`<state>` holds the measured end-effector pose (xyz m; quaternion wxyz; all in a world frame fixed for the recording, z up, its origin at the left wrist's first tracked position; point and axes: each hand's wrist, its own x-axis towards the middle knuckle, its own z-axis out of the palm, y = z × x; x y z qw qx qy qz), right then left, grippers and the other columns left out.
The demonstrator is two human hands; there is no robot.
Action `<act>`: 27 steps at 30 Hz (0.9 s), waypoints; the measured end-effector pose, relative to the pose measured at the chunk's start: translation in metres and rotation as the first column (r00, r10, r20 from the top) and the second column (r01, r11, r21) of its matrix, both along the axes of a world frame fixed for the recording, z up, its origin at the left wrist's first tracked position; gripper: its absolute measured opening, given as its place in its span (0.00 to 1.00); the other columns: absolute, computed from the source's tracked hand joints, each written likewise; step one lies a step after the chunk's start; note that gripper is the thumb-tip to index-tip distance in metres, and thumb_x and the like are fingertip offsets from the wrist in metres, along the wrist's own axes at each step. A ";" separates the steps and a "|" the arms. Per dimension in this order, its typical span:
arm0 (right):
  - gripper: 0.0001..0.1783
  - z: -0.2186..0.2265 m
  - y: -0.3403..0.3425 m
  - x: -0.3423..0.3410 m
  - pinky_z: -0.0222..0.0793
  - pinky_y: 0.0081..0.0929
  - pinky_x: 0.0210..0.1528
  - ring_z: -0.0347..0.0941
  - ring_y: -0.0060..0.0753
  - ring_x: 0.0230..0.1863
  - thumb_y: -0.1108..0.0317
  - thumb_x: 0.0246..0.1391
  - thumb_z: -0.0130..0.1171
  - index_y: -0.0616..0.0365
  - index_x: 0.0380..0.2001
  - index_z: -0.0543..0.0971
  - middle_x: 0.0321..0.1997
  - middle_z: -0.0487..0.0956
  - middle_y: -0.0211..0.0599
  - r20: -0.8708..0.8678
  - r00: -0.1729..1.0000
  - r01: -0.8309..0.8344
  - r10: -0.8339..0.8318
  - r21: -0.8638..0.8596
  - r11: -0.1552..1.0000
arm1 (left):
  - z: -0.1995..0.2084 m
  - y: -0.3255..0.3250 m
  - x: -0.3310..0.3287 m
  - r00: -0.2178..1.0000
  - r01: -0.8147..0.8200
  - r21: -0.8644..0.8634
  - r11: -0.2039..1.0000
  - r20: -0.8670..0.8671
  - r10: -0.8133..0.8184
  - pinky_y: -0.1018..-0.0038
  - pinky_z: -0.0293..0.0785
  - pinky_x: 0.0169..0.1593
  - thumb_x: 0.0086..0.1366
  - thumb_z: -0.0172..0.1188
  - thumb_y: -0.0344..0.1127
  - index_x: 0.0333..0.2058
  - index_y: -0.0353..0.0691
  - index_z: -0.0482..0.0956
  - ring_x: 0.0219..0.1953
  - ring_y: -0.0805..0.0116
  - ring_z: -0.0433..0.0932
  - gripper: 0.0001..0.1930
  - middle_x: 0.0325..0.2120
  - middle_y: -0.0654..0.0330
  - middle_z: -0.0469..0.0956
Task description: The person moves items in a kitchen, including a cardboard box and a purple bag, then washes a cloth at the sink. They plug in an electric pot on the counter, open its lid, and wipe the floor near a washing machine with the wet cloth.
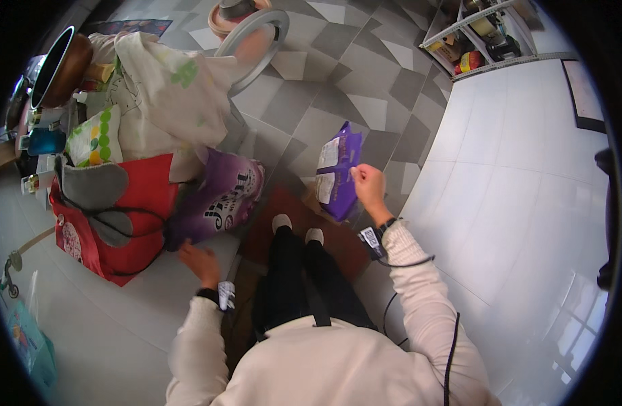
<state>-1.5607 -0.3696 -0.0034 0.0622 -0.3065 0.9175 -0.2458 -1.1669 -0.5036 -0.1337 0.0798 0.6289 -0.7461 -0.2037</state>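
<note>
R hand [370,189] pinched narrow on the R edge of a purple pkt w/ white labels [339,169], held out ahead of the white shoes [282,222], nr the reddish mat [345,254]. L hand [201,264] blurred, just below a shiny purple bag [231,189]; can't tell how wide or if touching. Red bag w/ grey patches [131,243] sits L of purple bag.

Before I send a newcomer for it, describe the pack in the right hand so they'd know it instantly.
Find the patterned floor, then the right hand above it. That hand holds a flattish purple pack by its edge. Two pale patches on its side set it apart from the bulkier purple bag near the left hand.
</note>
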 end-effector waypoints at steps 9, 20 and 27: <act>0.13 -0.157 -0.090 -0.023 0.63 0.44 0.27 0.70 0.54 0.25 0.62 0.45 0.53 0.60 0.16 0.73 0.20 0.73 0.50 -0.096 0.991 -0.083 0.095 0.128 0.988 | -0.057 0.091 0.029 0.979 0.202 0.374 0.905 -0.097 -0.178 0.60 0.62 0.45 0.48 0.57 0.30 0.33 0.34 0.69 0.40 0.50 0.65 0.12 0.33 0.49 0.70; 0.11 -0.251 -0.216 0.022 0.67 0.37 0.33 0.73 0.48 0.31 0.65 0.48 0.49 0.60 0.28 0.76 0.28 0.76 0.46 0.426 0.860 -0.164 0.281 -0.292 0.942 | -0.080 0.134 0.074 0.998 0.010 0.500 0.866 -0.061 0.024 0.63 0.63 0.44 0.49 0.54 0.31 0.30 0.33 0.70 0.39 0.51 0.67 0.10 0.30 0.49 0.70; 0.11 -0.214 -0.019 0.089 0.67 0.29 0.38 0.74 0.41 0.35 0.67 0.48 0.52 0.58 0.35 0.77 0.33 0.77 0.44 0.704 0.696 0.101 0.143 -0.292 0.951 | -0.104 0.121 0.055 0.981 0.171 0.662 0.730 -0.186 -0.061 0.67 0.70 0.31 0.54 0.53 0.36 0.29 0.37 0.73 0.26 0.57 0.74 0.08 0.21 0.54 0.74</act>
